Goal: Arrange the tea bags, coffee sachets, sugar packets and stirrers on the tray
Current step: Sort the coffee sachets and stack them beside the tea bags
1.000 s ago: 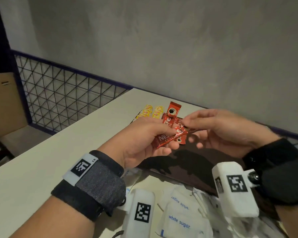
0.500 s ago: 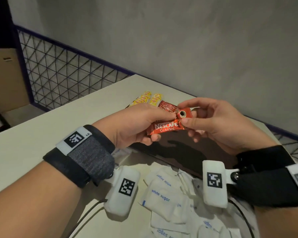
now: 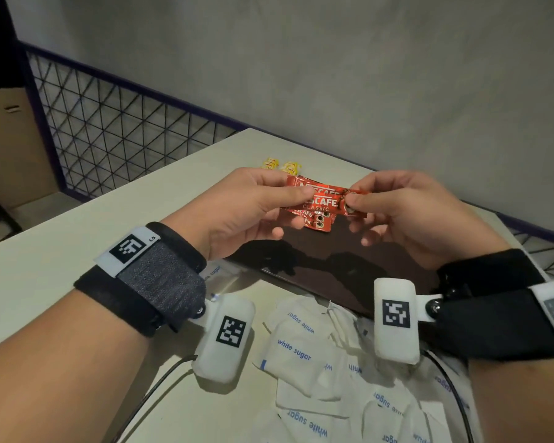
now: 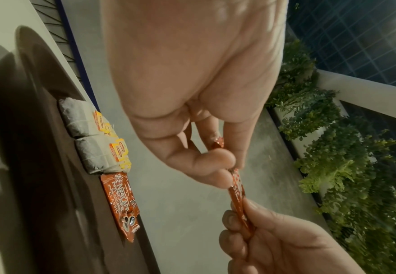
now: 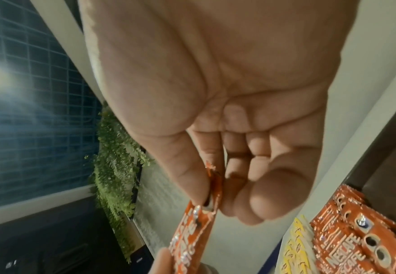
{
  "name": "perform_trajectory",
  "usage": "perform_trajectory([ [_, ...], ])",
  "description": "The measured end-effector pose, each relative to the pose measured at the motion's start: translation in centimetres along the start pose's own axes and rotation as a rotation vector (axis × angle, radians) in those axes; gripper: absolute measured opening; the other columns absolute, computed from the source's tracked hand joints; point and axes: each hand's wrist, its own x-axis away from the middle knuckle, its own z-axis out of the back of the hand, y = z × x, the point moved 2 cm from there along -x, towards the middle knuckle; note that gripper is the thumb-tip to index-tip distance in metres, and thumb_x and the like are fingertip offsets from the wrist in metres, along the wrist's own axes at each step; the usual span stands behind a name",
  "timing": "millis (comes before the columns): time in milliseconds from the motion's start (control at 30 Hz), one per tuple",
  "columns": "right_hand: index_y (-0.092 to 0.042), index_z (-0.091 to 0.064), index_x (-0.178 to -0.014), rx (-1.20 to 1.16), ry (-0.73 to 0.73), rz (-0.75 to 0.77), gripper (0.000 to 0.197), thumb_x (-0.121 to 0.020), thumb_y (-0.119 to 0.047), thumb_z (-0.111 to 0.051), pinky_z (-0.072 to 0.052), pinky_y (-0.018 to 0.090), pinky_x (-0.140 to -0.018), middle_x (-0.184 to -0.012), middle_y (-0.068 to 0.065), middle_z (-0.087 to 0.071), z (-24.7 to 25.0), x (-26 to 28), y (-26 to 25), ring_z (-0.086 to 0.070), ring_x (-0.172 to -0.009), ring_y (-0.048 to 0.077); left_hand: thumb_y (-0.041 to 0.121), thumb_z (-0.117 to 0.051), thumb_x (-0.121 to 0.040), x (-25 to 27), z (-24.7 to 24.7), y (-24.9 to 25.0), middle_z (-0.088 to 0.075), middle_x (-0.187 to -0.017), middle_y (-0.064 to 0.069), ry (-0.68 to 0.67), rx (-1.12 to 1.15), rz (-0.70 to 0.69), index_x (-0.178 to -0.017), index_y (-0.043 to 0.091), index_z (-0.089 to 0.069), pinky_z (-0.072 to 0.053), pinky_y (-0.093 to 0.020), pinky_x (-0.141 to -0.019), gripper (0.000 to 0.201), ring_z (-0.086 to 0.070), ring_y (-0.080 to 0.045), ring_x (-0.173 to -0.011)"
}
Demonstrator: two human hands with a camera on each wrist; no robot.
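Both hands hold one red coffee sachet (image 3: 321, 200) level above the dark tray (image 3: 349, 270). My left hand (image 3: 259, 203) pinches its left end between thumb and fingers (image 4: 215, 166); my right hand (image 3: 394, 203) pinches its right end (image 5: 212, 187). Several red coffee sachets (image 3: 319, 220) lie stacked on the tray just below, shown too in the left wrist view (image 4: 122, 204) and the right wrist view (image 5: 356, 241). Tea bags with yellow tags (image 3: 282, 164) sit at the tray's far end, in two grey stacks (image 4: 86, 137). White sugar packets (image 3: 298, 350) lie loose on the table near me.
The cream table (image 3: 77, 238) ends at a grey wall behind the tray. A dark wire-mesh railing (image 3: 115, 135) runs along the left. Cables (image 3: 160, 388) from the wrist cameras trail over the near table edge.
Both hands stayed on the sachet and turned it level above the stack. The head view tilted down, so the sugar packets now fill more of the lower picture.
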Motion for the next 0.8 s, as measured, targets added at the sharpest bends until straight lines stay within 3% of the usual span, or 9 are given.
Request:
perform_trajectory([
  [133, -0.005, -0.07, -0.082, -0.132, -0.063, -0.029, 0.002, -0.08, -0.006, -0.072, -0.05, 0.027, -0.052, -0.081, 0.013, -0.068, 0.3, -0.1, 0.4, -0.061, -0.066, 0.018, 0.026, -0.078, -0.079, -0.1, 0.2, 0.0, -0.076, -0.093, -0.006, -0.037, 0.055, 0.002, -0.104, 0.01, -0.077, -0.048, -0.016, -0.049, 0.029, -0.064, -0.008, -0.068],
  [200, -0.005, -0.071, -0.082, -0.174, -0.068, -0.016, 0.011, -0.072, -0.009, -0.074, -0.05, 0.026, -0.05, -0.08, 0.011, -0.068, 0.4, -0.3, 0.7, -0.061, -0.064, 0.017, 0.026, -0.078, -0.078, -0.2, 0.3, 0.0, -0.075, -0.089, -0.005, -0.029, 0.067, -0.012, -0.101, 0.01, -0.077, -0.048, -0.016, -0.048, 0.028, -0.063, -0.007, -0.066],
  [267, -0.006, -0.073, -0.086, -0.153, -0.044, 0.023, 0.013, -0.074, -0.005, -0.075, -0.052, 0.027, -0.052, -0.081, 0.01, -0.071, 0.5, -0.5, 0.9, -0.064, -0.064, 0.017, 0.026, -0.078, -0.078, -0.4, 0.4, -0.1, -0.075, -0.087, -0.004, -0.011, 0.06, -0.024, -0.102, 0.009, -0.077, -0.048, -0.015, -0.048, 0.029, -0.062, -0.006, -0.064],
  [400, -0.016, -0.076, -0.094, 0.07, 0.007, 0.131, 0.016, -0.087, -0.001, -0.075, -0.051, 0.031, -0.061, -0.094, 0.01, -0.077, 0.2, -0.5, 0.7, -0.07, -0.076, 0.015, 0.027, -0.08, -0.076, -0.6, 0.5, -0.4, -0.076, -0.088, -0.005, 0.034, 0.024, -0.017, -0.104, 0.007, -0.078, -0.048, -0.015, -0.048, 0.034, -0.062, -0.006, -0.063],
  [533, -0.02, -0.079, -0.089, 0.26, 0.091, 0.23, 0.006, -0.087, -0.014, -0.079, -0.052, 0.022, -0.064, -0.083, 0.001, -0.077, -0.4, -0.1, -0.4, -0.067, -0.071, 0.006, 0.027, -0.081, -0.077, -0.5, 0.4, -0.4, -0.077, -0.091, -0.007, 0.039, -0.001, -0.006, -0.104, 0.007, -0.078, -0.047, -0.016, -0.049, 0.034, -0.062, -0.008, -0.065],
  [667, -0.024, -0.079, -0.094, 0.631, 0.144, 0.27, 0.008, -0.087, -0.028, -0.078, -0.056, 0.031, -0.073, -0.082, -0.008, -0.075, -1.7, 0.4, -1.2, -0.069, -0.078, 0.008, 0.021, -0.08, -0.082, -0.4, 0.3, -0.1, -0.076, -0.083, -0.005, 0.061, -0.006, -0.006, -0.103, 0.006, -0.077, -0.047, -0.016, -0.048, 0.026, -0.062, -0.007, -0.062],
  [800, -0.023, -0.077, -0.094, 0.725, 0.103, 0.311, 0.011, -0.085, -0.03, -0.079, -0.048, 0.028, -0.065, -0.077, -0.005, -0.073, -2.7, 0.3, -2.8, -0.066, -0.069, 0.01, 0.017, -0.077, -0.09, -0.3, 0.6, 0.4, -0.071, -0.069, 0.0, 0.091, 0.037, -0.023, -0.103, 0.005, -0.073, -0.048, -0.015, -0.047, 0.018, -0.061, -0.003, -0.057],
])
